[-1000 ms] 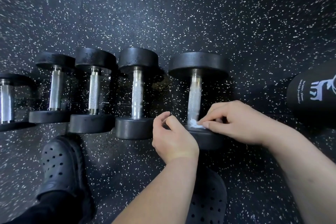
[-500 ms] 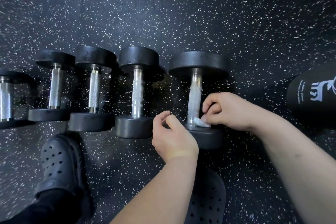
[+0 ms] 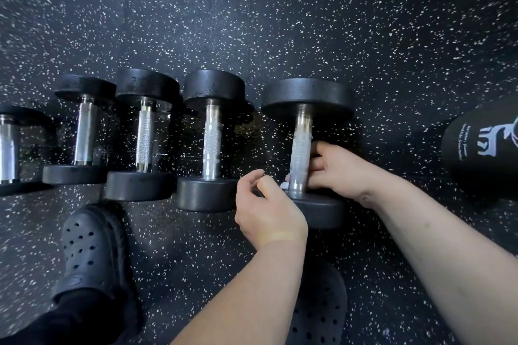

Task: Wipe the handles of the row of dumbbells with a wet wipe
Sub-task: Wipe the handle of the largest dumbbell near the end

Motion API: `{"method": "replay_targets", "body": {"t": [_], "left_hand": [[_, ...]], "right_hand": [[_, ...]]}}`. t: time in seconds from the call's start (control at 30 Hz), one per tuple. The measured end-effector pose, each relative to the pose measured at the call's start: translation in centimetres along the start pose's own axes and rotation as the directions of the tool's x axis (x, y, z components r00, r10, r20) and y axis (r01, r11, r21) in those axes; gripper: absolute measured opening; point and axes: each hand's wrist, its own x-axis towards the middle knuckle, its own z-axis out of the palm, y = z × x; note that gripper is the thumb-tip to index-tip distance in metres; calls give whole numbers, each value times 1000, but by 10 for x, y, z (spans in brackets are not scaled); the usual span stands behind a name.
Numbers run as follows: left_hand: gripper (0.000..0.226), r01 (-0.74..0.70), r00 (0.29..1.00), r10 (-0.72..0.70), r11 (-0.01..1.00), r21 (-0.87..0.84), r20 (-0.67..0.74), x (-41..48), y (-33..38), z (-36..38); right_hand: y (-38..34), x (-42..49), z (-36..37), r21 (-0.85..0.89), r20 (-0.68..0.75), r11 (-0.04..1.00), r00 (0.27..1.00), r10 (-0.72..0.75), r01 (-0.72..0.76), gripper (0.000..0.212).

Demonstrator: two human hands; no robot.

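Step in hand: wiping the rightmost dumbbell (image 3: 307, 95), handle (image 3: 301, 143). Right hand (image 3: 339, 173) grasps the handle over the wet wipe (image 3: 284, 185). Left hand (image 3: 269, 213) is curled beside it; I cannot tell its hold. Next, likely: neighbouring handle (image 3: 211, 145) to its left.

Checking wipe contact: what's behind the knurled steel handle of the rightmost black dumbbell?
Fingers of the right hand curl behind the knurled steel handle; a scrap of white wet wipe shows left of its base. The rest is covered by handle and hand.

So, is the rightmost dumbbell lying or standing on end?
Lying down: the dumbbell has both heads on the floor; the right hand curls round its handle.
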Motion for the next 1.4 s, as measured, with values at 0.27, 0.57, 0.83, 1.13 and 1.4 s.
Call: {"method": "replay_targets", "body": {"t": [0.27, 0.57, 0.83, 1.13, 1.4], "left_hand": [[26, 14, 1000, -14, 1000, 6, 11, -1, 1, 1], [26, -2, 1000, 2, 1000, 3, 9, -1, 1, 0], [26, -8, 1000, 8, 1000, 1, 7, -1, 0, 0], [25, -21, 1000, 21, 1000, -6, 0, 1, -2, 0], [27, -23, 1000, 23, 1000, -8, -2, 2, -3, 1]], "right_hand": [[0, -3, 1, 146, 112, 989, 994, -15, -1, 63], [6, -2, 0, 187, 129, 982, 991, -29, 5, 65], [13, -15, -17, 122, 67, 992, 997, -29, 20, 51], [-16, -34, -9, -293, -73, 936, 972, -225, 195, 22], [-30, -21, -2, -723, 100, 533, 831, -548, 438, 15]]}}
